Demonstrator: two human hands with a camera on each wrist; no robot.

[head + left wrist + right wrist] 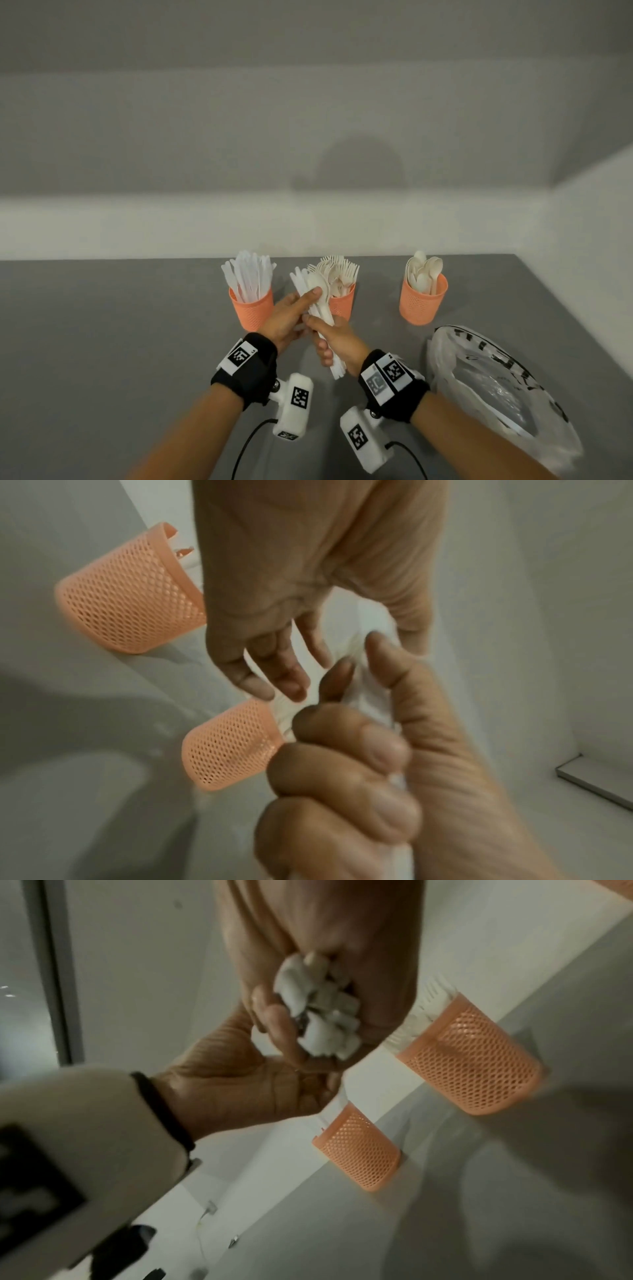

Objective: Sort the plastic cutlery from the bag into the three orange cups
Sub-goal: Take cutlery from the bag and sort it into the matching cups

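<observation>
Three orange mesh cups stand in a row on the grey table: the left cup (251, 308) holds knives, the middle cup (343, 306) forks, the right cup (423, 303) spoons. My right hand (325, 339) grips a bundle of white cutlery (317, 308) by its handles, whose ends show in the right wrist view (322, 1010). My left hand (305, 301) pinches the bundle's upper part, thumb on top, in front of the gap between the left and middle cups. The left wrist view shows my left hand (329, 642) above the right fist.
A crumpled clear plastic bag (496, 387) with black print lies on the table to the right of my right arm. A pale wall runs just behind the cups. The table's right edge (582, 329) passes close to the bag. Camera cables trail below my wrists.
</observation>
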